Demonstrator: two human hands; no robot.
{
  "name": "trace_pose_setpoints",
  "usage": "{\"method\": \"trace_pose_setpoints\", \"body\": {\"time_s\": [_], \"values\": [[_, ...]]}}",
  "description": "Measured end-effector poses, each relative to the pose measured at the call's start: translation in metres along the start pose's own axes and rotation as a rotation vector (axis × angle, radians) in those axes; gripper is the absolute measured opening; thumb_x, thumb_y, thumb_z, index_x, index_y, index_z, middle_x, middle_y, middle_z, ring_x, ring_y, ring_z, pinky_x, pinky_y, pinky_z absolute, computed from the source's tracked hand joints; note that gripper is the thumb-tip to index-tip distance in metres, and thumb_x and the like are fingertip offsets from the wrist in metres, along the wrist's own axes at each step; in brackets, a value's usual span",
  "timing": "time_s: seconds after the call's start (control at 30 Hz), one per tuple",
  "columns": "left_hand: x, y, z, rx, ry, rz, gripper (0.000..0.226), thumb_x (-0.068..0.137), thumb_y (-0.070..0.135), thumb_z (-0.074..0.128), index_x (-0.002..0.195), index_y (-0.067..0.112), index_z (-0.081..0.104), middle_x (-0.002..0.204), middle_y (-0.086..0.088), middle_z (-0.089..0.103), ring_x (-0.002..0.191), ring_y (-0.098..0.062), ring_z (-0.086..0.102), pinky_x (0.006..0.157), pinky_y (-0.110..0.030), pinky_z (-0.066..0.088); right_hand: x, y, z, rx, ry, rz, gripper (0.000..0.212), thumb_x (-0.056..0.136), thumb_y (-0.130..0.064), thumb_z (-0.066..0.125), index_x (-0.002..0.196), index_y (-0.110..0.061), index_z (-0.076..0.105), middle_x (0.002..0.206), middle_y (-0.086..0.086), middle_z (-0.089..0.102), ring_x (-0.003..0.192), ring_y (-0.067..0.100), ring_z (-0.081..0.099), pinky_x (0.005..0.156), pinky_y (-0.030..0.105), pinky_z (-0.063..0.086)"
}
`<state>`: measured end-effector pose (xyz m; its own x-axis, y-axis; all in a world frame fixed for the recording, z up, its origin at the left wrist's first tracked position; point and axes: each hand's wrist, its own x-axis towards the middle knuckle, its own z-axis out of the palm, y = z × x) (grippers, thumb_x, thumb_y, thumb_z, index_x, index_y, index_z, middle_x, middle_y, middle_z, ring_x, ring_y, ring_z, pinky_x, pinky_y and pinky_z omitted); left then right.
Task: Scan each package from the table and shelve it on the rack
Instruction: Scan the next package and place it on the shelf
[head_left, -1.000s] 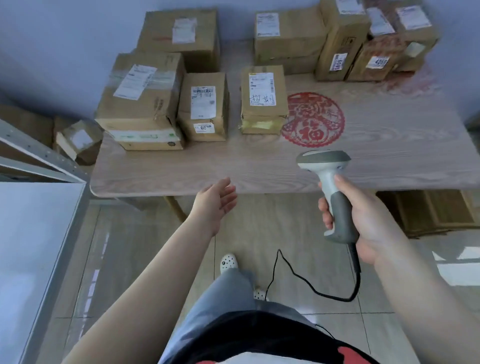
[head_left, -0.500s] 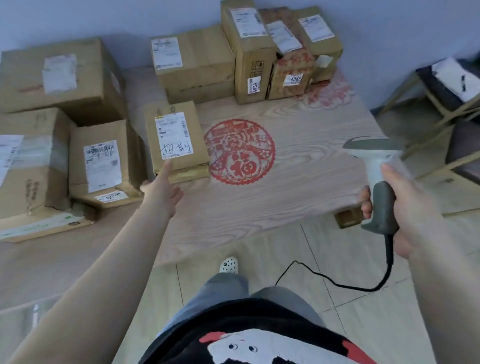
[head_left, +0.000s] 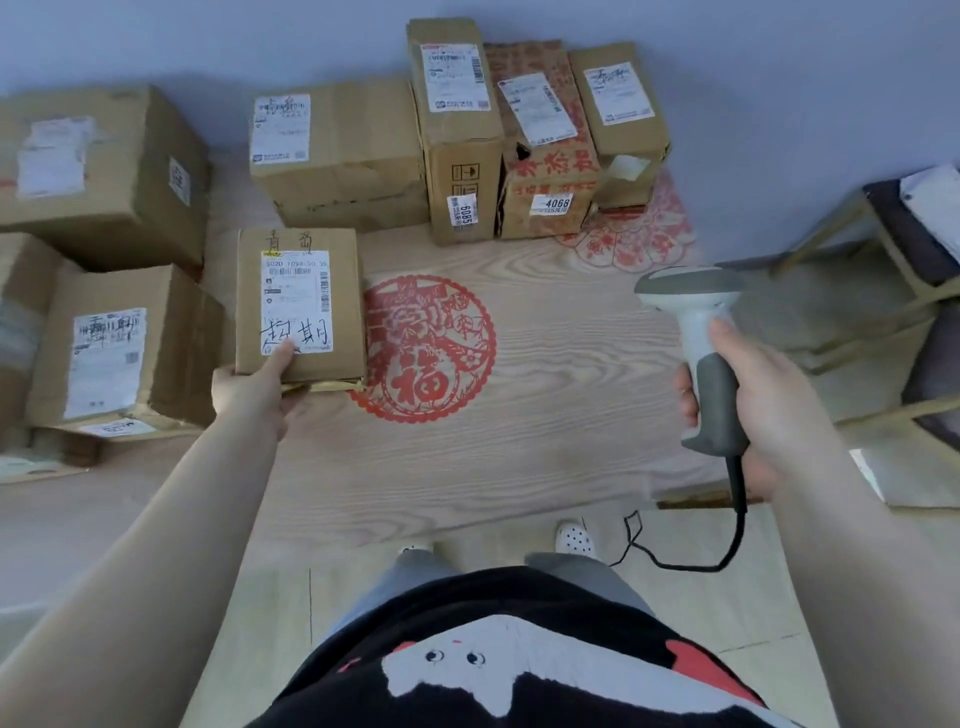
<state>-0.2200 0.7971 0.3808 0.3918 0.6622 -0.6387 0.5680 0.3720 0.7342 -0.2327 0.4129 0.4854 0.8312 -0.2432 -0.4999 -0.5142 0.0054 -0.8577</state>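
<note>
— Left grip (head_left: 260, 387)?
— I have it clamped on the package's (head_left: 298, 306) near edge, thumb on the label; package on the worktop (head_left: 545, 415).
— Right grip (head_left: 753, 410)?
— Wrapped round the scanner (head_left: 698, 343) handle, well right of the package.

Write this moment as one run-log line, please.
left hand: grips labelled box | right hand: holds barcode scanner | scan: not yet

Red paper-cut decal (head_left: 428, 349) on wood; chairs (head_left: 914, 244) at right.
</note>
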Motion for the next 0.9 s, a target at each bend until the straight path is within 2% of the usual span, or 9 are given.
{"method": "trace_pose_setpoints", "body": {"time_s": [0.07,0.1,0.2,0.43,0.5,0.6,0.67,0.77,0.9], "values": [[-0.025,-0.012,0.012,-0.018,-0.001,0.019,0.064,0.079,0.038,0.083,0.128,0.017,0.048,0.121,0.004,0.064,0.075,-0.018,0.073,0.047,-0.022,0.050,0.022,-0.004,-0.018,-0.037,-0.068,-0.005,0.030,0.098,-0.043,0.050,0.097,-0.015,0.060,0.060,-0.002,0.063,0.048,0.013,0.052,0.055,0.030,0.041],[-0.040,-0.020,0.021,-0.044,-0.006,0.024,0.062,0.078,0.037,0.083,0.125,0.017,0.048,0.119,0.003,0.065,0.076,-0.018,0.073,0.051,-0.023,0.053,0.031,-0.006,-0.027,-0.064,-0.105,-0.005,0.031,0.098,-0.044,0.050,0.098,-0.014,0.060,0.060,-0.002,0.064,0.048,0.013,0.052,0.055,0.030,0.041],[-0.080,-0.043,0.053,-0.188,-0.074,0.004,0.054,0.081,0.025,0.082,0.118,0.010,0.047,0.123,-0.008,0.062,0.099,-0.024,0.070,0.069,-0.034,0.061,0.052,-0.011,-0.055,-0.136,-0.191,-0.008,0.031,0.099,-0.044,0.049,0.096,-0.014,0.059,0.059,-0.004,0.064,0.048,0.013,0.052,0.054,0.030,0.040],[-0.160,-0.099,0.124,-0.288,-0.226,-0.234,0.063,0.080,0.013,0.081,0.132,0.005,0.048,0.126,-0.011,0.059,0.104,-0.027,0.064,0.070,-0.044,0.063,0.074,-0.015,-0.098,-0.172,-0.301,-0.012,0.037,0.098,-0.044,0.050,0.110,-0.011,0.062,0.063,-0.001,0.064,0.049,0.014,0.052,0.055,0.030,0.041],[-0.175,-0.114,0.137,-0.291,-0.219,-0.288,0.063,0.080,0.012,0.081,0.131,0.003,0.044,0.126,-0.013,0.055,0.108,-0.031,0.061,0.072,-0.047,0.062,0.074,-0.015,-0.102,-0.174,-0.325,-0.024,0.036,0.098,-0.043,0.050,0.107,-0.010,0.062,0.063,-0.001,0.064,0.048,0.014,0.053,0.055,0.031,0.041],[-0.184,-0.131,0.149,-0.248,-0.199,-0.344,0.063,0.080,0.011,0.081,0.130,0.003,0.043,0.126,-0.014,0.054,0.098,-0.030,0.062,0.072,-0.046,0.062,0.070,-0.013,-0.104,-0.176,-0.348,-0.034,0.035,0.099,-0.042,0.049,0.107,-0.010,0.061,0.063,-0.002,0.064,0.048,0.013,0.053,0.054,0.030,0.042],[-0.181,-0.140,0.149,-0.126,-0.183,-0.385,0.070,0.079,0.017,0.083,0.136,0.005,0.043,0.136,-0.014,0.052,0.107,-0.037,0.061,0.070,-0.047,0.060,0.066,-0.011,-0.106,-0.173,-0.347,-0.029,0.036,0.099,-0.043,0.049,0.106,-0.010,0.062,0.063,-0.002,0.064,0.049,0.013,0.053,0.055,0.030,0.041],[-0.173,-0.144,0.144,0.066,-0.186,-0.397,0.091,0.076,0.031,0.085,0.147,0.011,0.030,0.148,-0.011,0.040,0.133,-0.042,0.043,0.100,-0.055,0.046,0.060,-0.009,-0.110,-0.178,-0.340,-0.018,0.041,0.098,-0.046,0.049,0.109,-0.009,0.062,0.064,-0.001,0.064,0.050,0.014,0.053,0.055,0.031,0.042],[-0.162,-0.137,0.140,0.202,-0.295,-0.286,0.121,0.062,0.051,0.088,0.155,0.021,0.016,0.155,-0.008,0.034,0.142,-0.031,0.034,0.114,-0.053,0.031,0.054,-0.004,-0.114,-0.169,-0.323,0.016,0.044,0.098,-0.045,0.049,0.115,-0.006,0.061,0.064,0.000,0.063,0.050,0.014,0.052,0.055,0.030,0.041]]}}
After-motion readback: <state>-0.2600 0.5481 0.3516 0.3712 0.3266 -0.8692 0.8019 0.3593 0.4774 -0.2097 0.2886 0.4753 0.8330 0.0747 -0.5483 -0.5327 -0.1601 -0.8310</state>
